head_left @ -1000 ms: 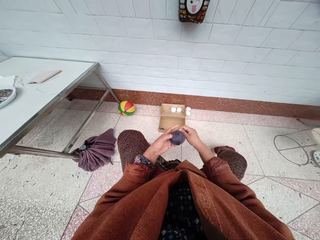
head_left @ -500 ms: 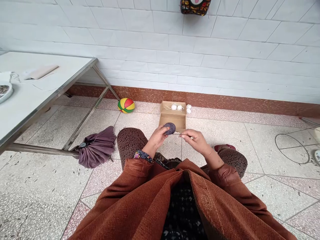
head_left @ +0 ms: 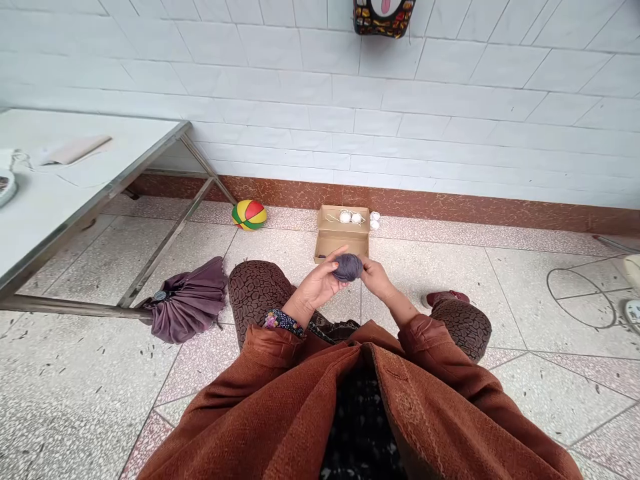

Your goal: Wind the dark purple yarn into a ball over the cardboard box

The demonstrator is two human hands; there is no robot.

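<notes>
A ball of dark purple-grey yarn (head_left: 348,267) rests in my left hand (head_left: 320,283), gripped between thumb and fingers above my lap. Close against the ball's right side is my right hand (head_left: 377,279), its fingers closed together; whatever they pinch is hidden. Just beyond my hands, an open cardboard box (head_left: 334,243) lies on the floor. Two white yarn balls (head_left: 351,217) with a loose strand sit on its opened lid, and more small white balls (head_left: 375,220) are right beside it.
A white table (head_left: 65,180) with a metal frame stands at left, a folded purple umbrella (head_left: 190,300) by its leg. A colourful ball (head_left: 249,215) lies near the tiled wall (head_left: 300,87). At right is a round wire frame (head_left: 583,297); a dark patterned container (head_left: 384,19) hangs above.
My right hand has moved left, from apart to right up against the yarn ball. The yarn ball has turned and shifted slightly right, and more of my left palm shows.
</notes>
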